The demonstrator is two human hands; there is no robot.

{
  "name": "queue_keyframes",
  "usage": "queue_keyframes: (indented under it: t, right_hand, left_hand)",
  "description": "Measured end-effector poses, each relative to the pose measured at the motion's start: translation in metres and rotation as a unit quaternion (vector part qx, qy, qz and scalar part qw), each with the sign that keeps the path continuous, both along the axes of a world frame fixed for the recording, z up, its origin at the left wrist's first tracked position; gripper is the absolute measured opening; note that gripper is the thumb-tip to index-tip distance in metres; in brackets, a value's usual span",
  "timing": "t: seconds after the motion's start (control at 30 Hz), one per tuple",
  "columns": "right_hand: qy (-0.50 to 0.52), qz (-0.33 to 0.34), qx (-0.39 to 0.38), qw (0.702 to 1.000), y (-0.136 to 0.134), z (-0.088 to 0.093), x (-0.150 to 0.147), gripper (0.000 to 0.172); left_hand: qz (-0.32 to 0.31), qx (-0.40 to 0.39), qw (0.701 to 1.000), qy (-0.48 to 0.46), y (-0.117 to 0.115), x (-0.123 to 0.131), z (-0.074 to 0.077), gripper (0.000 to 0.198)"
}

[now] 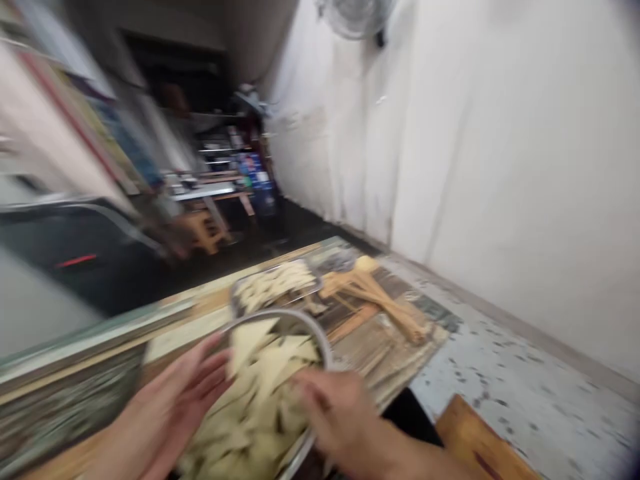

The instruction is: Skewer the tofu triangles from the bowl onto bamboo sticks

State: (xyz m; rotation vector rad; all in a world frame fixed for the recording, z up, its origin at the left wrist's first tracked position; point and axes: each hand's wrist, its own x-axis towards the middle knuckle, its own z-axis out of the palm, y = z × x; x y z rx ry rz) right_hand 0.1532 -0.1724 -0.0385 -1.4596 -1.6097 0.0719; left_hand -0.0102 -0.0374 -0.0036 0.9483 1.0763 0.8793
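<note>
A round metal bowl (323, 340) full of pale, flat, pointed pieces (265, 393) is at the bottom middle, close to me. These pieces look like cut sheets of dough or bean curd; blur hides which. My left hand (193, 390) lies along the bowl's left side with its fingers stretched out. Over the right rim, my right hand (333, 410) is curled with its fingers closed, seeming to grip the bowl's edge. Just beyond the bowl, a clear tray (317, 283) holds rows of small pale pieces (275, 283).
A weathered wooden table (370, 360) carries a bundle of light wooden sticks (385, 303) right of the tray. A white wall (515, 180) runs along the right. On the speckled floor (480, 380) stands a wooden stool (475, 433). A dark chair back (65, 247) is at left.
</note>
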Motion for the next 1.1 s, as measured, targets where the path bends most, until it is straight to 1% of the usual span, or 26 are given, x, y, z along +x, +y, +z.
queue_keyframes:
  t: [0.03, 0.07, 0.1, 0.13, 0.17, 0.2, 0.27, 0.3, 0.33, 0.4, 0.43, 0.5, 0.53, 0.6, 0.73, 0.83, 0.9, 0.97, 1.0, 1.03, 1.07, 1.1]
  right_hand:
    - [0.038, -0.004, 0.005, 0.999, 0.004, 0.002, 0.008, 0.02]
    - [0.082, -0.034, 0.01, 0.996, 0.007, 0.002, 0.018, 0.021]
    - [0.109, -0.034, 0.01, 0.993, 0.007, 0.001, 0.027, 0.02]
    - [0.128, -0.051, -0.001, 0.99, 0.006, -0.001, 0.036, 0.019]
    - [0.142, -0.06, -0.006, 0.988, 0.004, -0.004, 0.043, 0.019]
    - [0.151, -0.056, -0.011, 0.987, 0.001, -0.006, 0.048, 0.02]
    - [0.156, -0.052, -0.016, 0.986, -0.005, -0.01, 0.054, 0.02]
    - [0.155, -0.049, -0.017, 0.987, -0.007, -0.011, 0.054, 0.02]
    - [0.153, -0.048, -0.016, 0.987, -0.008, -0.011, 0.055, 0.02]
    - [0.148, -0.045, -0.016, 0.988, -0.009, -0.013, 0.056, 0.02]
    - [0.146, -0.045, -0.015, 0.988, -0.009, -0.014, 0.057, 0.02]
    - [0.142, -0.044, -0.017, 0.989, -0.01, -0.018, 0.059, 0.02]
    - [0.141, -0.044, -0.018, 0.989, -0.011, -0.02, 0.06, 0.021]
    - [0.145, -0.045, -0.02, 0.988, -0.013, -0.025, 0.062, 0.021]
    - [0.156, -0.042, -0.025, 0.987, -0.013, -0.025, 0.063, 0.021]
    - [0.174, -0.028, -0.031, 0.984, -0.007, -0.017, 0.062, 0.021]
    - [0.183, -0.01, -0.03, 0.983, -0.002, -0.01, 0.06, 0.022]
    - [0.184, 0.005, -0.027, 0.983, 0.002, -0.003, 0.058, 0.023]
    - [0.181, 0.008, -0.024, 0.983, 0.003, -0.001, 0.056, 0.024]
    - [0.178, 0.007, -0.022, 0.984, 0.003, 0.001, 0.055, 0.024]
    - [0.176, 0.006, -0.019, 0.984, 0.003, 0.002, 0.053, 0.024]
    - [0.174, 0.005, -0.018, 0.985, 0.002, 0.002, 0.05, 0.023]
  left_hand:
    - [-0.01, 0.049, 0.999, 0.006, 0.0, -0.006, 0.007, 0.038]
    - [-0.014, 0.109, 0.993, 0.041, 0.0, -0.009, 0.011, 0.045]
    - [-0.024, 0.165, 0.98, 0.105, 0.001, -0.011, 0.014, 0.047]
    - [-0.048, 0.212, 0.958, 0.188, 0.003, -0.012, 0.015, 0.046]
    - [-0.075, 0.246, 0.926, 0.277, 0.005, -0.012, 0.015, 0.042]
    - [-0.109, 0.278, 0.888, 0.351, 0.007, -0.011, 0.014, 0.037]
    - [-0.187, 0.312, 0.814, 0.453, 0.011, -0.008, 0.01, 0.032]
    - [-0.212, 0.321, 0.783, 0.488, 0.013, -0.005, 0.007, 0.031]
    - [-0.222, 0.325, 0.759, 0.519, 0.017, -0.003, 0.003, 0.031]
    - [-0.245, 0.332, 0.714, 0.566, 0.023, 0.003, -0.003, 0.033]
    - [-0.259, 0.339, 0.696, 0.577, 0.026, 0.006, -0.005, 0.033]
    - [-0.292, 0.356, 0.667, 0.586, 0.03, 0.01, -0.006, 0.03]
    - [-0.306, 0.363, 0.656, 0.586, 0.03, 0.012, -0.005, 0.028]
    - [-0.324, 0.371, 0.646, 0.584, 0.029, 0.013, -0.001, 0.024]
    - [-0.341, 0.361, 0.642, 0.584, 0.022, 0.013, 0.004, 0.022]
    - [-0.348, 0.366, 0.619, 0.601, 0.018, 0.015, 0.004, 0.023]
    - [-0.351, 0.383, 0.608, 0.601, 0.018, 0.017, 0.005, 0.019]
    - [-0.357, 0.399, 0.603, 0.591, 0.02, 0.017, 0.008, 0.014]
    - [-0.357, 0.405, 0.606, 0.584, 0.021, 0.016, 0.01, 0.012]
    - [-0.35, 0.405, 0.621, 0.572, 0.022, 0.013, 0.012, 0.011]
    - [-0.335, 0.397, 0.655, 0.549, 0.024, 0.011, 0.014, 0.01]
    - [-0.311, 0.378, 0.706, 0.511, 0.025, 0.008, 0.015, 0.012]
